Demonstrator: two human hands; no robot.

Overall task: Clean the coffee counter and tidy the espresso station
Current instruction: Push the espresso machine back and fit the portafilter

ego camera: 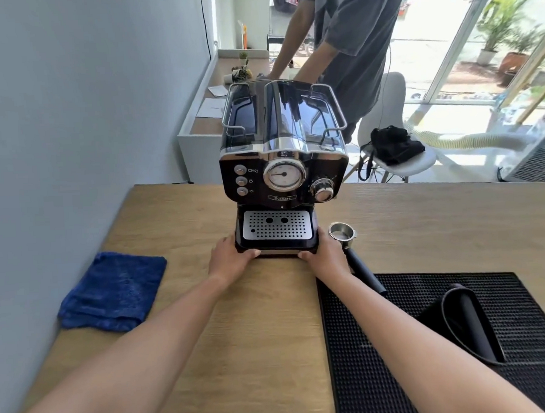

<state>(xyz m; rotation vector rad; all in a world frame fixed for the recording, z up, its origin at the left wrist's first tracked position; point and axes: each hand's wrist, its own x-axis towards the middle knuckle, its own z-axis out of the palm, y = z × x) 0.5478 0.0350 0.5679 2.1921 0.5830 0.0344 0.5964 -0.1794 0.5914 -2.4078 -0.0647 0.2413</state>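
So the black and chrome espresso machine (283, 161) with the round pressure gauge sits on the light wooden desk (207, 304), towards the far edge, facing the camera. Both hands are clamped on its base: the left hand (231, 256) wraps the left front corner of the black drip tray (277, 233) with the perforated metal grate, thumb on the front lip, and the right hand (322, 254) does the same on the right front corner. Both are holding the machine, fingers curled round the sides.

Just beside the right hand lies a steel portafilter (343, 234) with a long black handle, basket up and handle tip resting on the black rubber bar mat (400, 373). A dark rolled-up mat or sleeve thing (466, 322) lies on that bar mat, can't tell exactly what it is.

Well off to the left, by the grey wall, sits a folded blue microfibre cloth (114, 292).

Another person in a grey t-shirt (350, 35) stands behind the desk, leaning on a lower counter.
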